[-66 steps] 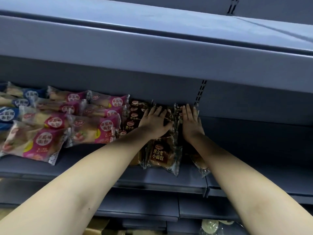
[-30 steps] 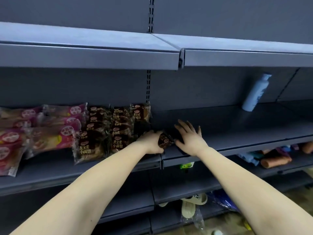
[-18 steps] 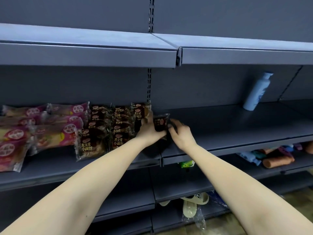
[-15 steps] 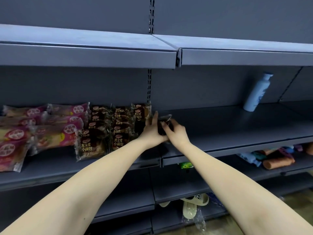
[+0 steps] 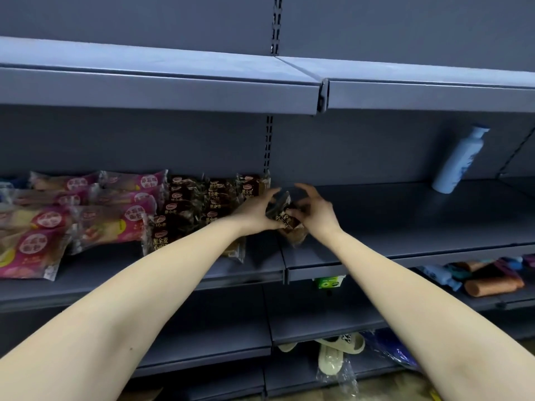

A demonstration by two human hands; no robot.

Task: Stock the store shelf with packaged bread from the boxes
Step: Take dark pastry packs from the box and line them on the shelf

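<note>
A dark brown bread packet [image 5: 285, 219] is tilted between both of my hands, just above the grey shelf [image 5: 405, 227] at the seam between two shelf sections. My left hand [image 5: 257, 211] grips its left side and my right hand [image 5: 314, 211] grips its right side. Directly left of it lie rows of the same brown bread packets [image 5: 199, 209]. Further left lie pink strawberry bread packets [image 5: 95, 209], stacked in rows on the same shelf.
A white and blue bottle [image 5: 460, 160] leans against the back wall at the right of this shelf. An upper shelf [image 5: 173, 88] overhangs. The lower shelf at the right holds an orange roll [image 5: 492, 286] and coloured packs. Pale slippers [image 5: 335, 353] lie at the bottom.
My view swung right from the stocked rows. Both hands picked up one brown packet from the shelf, raised it upright, and now hold it tilted lower beside the brown rows.
</note>
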